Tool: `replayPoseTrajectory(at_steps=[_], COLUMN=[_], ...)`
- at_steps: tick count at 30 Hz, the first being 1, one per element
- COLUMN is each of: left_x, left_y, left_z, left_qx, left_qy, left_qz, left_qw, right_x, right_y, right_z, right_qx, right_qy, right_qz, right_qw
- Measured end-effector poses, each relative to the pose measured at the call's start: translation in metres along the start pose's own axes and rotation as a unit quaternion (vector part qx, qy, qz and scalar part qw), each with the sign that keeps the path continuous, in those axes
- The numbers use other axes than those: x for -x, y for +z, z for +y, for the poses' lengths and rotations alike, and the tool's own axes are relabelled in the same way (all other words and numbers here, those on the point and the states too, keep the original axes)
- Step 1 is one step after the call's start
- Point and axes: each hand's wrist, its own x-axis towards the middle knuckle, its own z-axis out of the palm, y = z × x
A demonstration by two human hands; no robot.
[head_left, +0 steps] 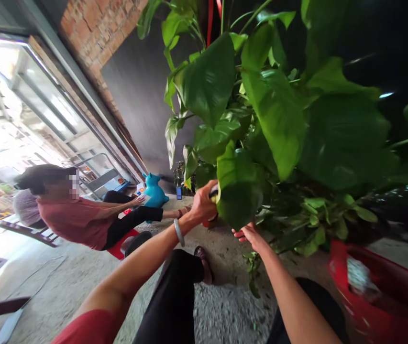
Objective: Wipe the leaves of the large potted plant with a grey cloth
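Observation:
My left hand (204,203), with a pale bangle (179,233) on its wrist, is closed at the edge of a broad green leaf (238,188). Something dark with a yellowish edge shows at its fingers, but the leaf hides most of it and its kind is unclear. Just under the same leaf is my right hand (248,235), its fingers stretched out and apart, nothing seen in them; the leaf covers part of this hand. Large leaves of the plant (273,110) rise in front of me, above both hands.
A person (76,210) in a reddish shirt sits at the left, beside a blue animal-shaped toy (154,193). On the right stands a red bag-like container (354,286) with something pale inside. Low foliage (318,220) spreads near my right arm. A dark wall (135,81) backs the plant.

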Motion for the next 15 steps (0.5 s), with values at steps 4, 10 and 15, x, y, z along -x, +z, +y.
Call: replayPoseTrajectory(at_steps=[4,10,15], left_x=[-0.013,0.052,0.039], left_y=[0.004,0.037,0.005], left_z=[-0.004,-0.022,-0.001], left_qx=[-0.03,-0.097,-0.011], left_qy=[-0.018,-0.085,0.039], left_qz=[0.107,-0.186,-0.124], left_qw=[0.994,0.974,0.991], right_x=[0.017,0.039,0.049], right_y=[-0.02,-0.051,-0.068], right_z=[-0.017,-0.016,-0.009], right_qx=[-0.012,-0.009,0.032], right_qy=[-0.021,-0.025,-0.004], right_qz=[0.021,0.06,0.079], right_qw=[0.999,0.998,0.996])
